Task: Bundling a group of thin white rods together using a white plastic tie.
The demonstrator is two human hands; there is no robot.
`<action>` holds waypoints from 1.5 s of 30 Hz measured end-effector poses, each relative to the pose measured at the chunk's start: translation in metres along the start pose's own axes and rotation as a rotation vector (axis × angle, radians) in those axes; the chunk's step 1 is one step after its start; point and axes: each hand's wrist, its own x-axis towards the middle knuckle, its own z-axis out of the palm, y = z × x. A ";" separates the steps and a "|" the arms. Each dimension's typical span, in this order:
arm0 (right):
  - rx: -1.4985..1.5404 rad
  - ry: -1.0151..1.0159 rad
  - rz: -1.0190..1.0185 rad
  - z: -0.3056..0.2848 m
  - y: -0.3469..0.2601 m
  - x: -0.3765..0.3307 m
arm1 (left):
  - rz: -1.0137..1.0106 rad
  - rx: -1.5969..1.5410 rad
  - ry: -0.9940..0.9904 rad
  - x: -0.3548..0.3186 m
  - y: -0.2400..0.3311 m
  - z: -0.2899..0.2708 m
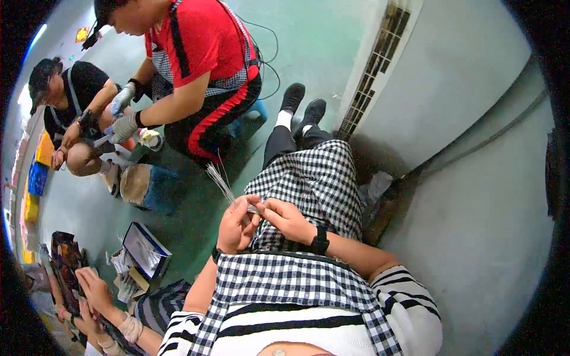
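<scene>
A bundle of thin, silvery wire-like strands [221, 183] fans out at its far end and points away to the upper left. My left hand [236, 226] is closed around the near part of it. From the right, my right hand [289, 221] pinches at the bundle's near end, its fingertips touching those of the left. What exactly lies between the right fingertips is too small to make out. Both hands are above my lap, over a black-and-white checked apron [309, 178].
A large pale cabinet with a grille [380, 65] stands close on my right. A co-worker in a red shirt [205, 41] sits ahead left, another in black beyond. An open blue box [145, 250] with pale strands lies left, near other people's hands [95, 293].
</scene>
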 end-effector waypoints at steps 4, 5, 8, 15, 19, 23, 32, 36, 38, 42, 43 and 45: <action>-0.052 -0.025 -0.034 -0.004 0.006 0.002 | 0.081 -0.048 -0.046 0.003 -0.008 -0.006; -0.043 -0.033 -0.031 0.003 0.002 0.005 | 0.104 -0.059 -0.027 -0.003 -0.006 -0.009; -0.121 -0.064 0.066 0.012 -0.021 -0.007 | 0.043 -0.050 -0.034 -0.021 -0.009 -0.020; 0.129 -0.007 0.235 -0.013 -0.026 -0.028 | -0.032 0.055 -0.110 -0.010 -0.024 0.011; 0.161 -0.105 0.207 -0.015 -0.032 -0.031 | 0.078 0.036 -0.131 -0.027 -0.020 0.024; 0.095 -0.149 0.208 -0.012 -0.052 -0.028 | 0.149 0.008 -0.153 -0.033 -0.015 0.026; -0.020 -0.003 0.124 -0.016 -0.096 -0.033 | 0.161 0.032 -0.190 -0.042 0.012 0.070; -0.200 0.009 0.026 -0.036 -0.082 -0.026 | 0.167 0.058 -0.221 -0.019 -0.005 0.078; 0.288 0.031 0.282 -0.050 -0.069 -0.023 | 0.166 0.061 -0.224 -0.006 -0.017 0.077; 0.120 -0.076 0.226 -0.068 -0.049 -0.020 | 0.085 0.058 -0.126 0.003 -0.023 0.072; 0.072 -0.098 0.225 -0.071 -0.047 -0.020 | 0.100 0.055 -0.096 0.009 -0.030 0.068; 0.004 -0.128 0.202 -0.082 -0.041 -0.023 | 0.090 0.042 -0.074 0.014 -0.035 0.067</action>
